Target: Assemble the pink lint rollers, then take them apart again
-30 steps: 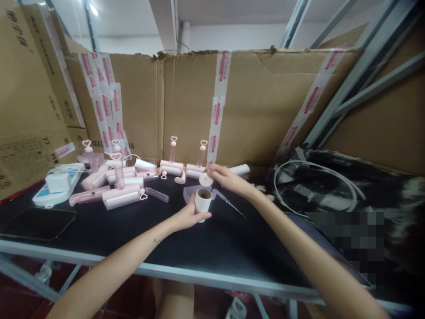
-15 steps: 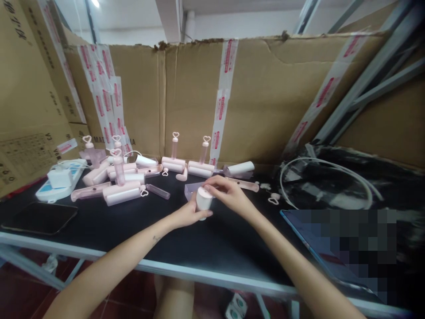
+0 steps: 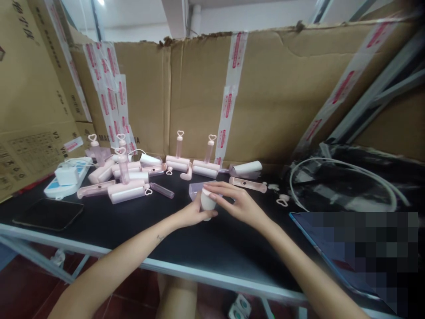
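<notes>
My left hand is wrapped round a white roll that looks like a lint roller refill. It is held nearly upright over the black table, fingers behind and thumb across the front. At its top end, the fingertips of my right hand grip the rim. Just behind the roll lies a clear purplish cover, partly hidden by my hands. A pink handle piece lies beyond my right hand. Left of my hands is a pink lint roller with a heart-topped clear handle standing up.
More pink rollers stand along the cardboard wall. At left are a power strip and a dark phone. On the right are heart-shaped pieces, a coiled white tube and a blue-edged tablet.
The view has shifted slightly, so everything appears a little further right. The roll has tilted a little, and my right fingers have stretched out straighter across its top.
</notes>
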`<state>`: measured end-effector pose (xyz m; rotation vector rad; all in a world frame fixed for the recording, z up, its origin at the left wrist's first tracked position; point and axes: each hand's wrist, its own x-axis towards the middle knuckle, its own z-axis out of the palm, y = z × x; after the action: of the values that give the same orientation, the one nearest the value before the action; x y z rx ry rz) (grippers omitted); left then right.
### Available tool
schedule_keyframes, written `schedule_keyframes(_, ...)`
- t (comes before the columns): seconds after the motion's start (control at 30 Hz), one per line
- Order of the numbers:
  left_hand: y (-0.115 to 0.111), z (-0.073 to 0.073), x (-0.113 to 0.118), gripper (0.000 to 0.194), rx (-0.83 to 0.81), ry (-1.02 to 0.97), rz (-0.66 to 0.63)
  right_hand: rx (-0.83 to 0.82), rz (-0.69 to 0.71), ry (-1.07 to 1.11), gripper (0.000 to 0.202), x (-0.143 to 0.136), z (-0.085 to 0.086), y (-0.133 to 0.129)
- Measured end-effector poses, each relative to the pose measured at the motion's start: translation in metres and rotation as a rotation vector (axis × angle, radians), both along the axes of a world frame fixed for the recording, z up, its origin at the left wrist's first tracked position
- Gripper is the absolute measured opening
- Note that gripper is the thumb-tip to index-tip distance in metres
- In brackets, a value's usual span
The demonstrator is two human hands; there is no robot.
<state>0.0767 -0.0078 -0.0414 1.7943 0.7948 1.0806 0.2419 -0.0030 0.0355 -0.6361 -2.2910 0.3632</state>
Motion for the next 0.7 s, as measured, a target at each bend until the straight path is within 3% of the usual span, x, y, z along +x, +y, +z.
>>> schedule_keyframes(0.23, -0.002, 0.002, 0.000, 0.086, -0.031, 0.001, -0.010, 0.131, -0.058, -0.102, 0.030, 0.004, -0.002, -0.004)
schedule_keyframes(0.37, -0.005, 0.001, 0.000, 0.078, -0.027, -0.024, -0.010, 0.244, -0.145, -0.135, 0.033, -0.006, -0.009, -0.017)
schedule_keyframes(0.47, -0.007, 0.001, 0.001, 0.066, 0.015, -0.031, 0.045, 0.201, -0.085, -0.105, 0.034, -0.010, -0.008, -0.017)
schedule_keyframes(0.53, -0.008, 0.000, 0.001, 0.066, 0.039, -0.003, 0.084, 0.164, -0.082, -0.053, 0.033, -0.001, -0.002, -0.003)
schedule_keyframes(0.6, -0.009, -0.001, 0.002, 0.075, 0.063, 0.031, 0.106, 0.156, -0.250, -0.013, 0.033, 0.019, 0.007, 0.024)
schedule_keyframes(0.67, -0.010, -0.002, 0.001, 0.088, 0.105, 0.049, 0.129, 0.105, -0.548, -0.215, 0.031, 0.043, 0.013, 0.056)
schedule_keyframes(0.7, -0.010, -0.002, 0.001, 0.090, 0.134, 0.053, 0.143, 0.072, -0.597, -0.281, 0.025, 0.055, 0.013, 0.071)
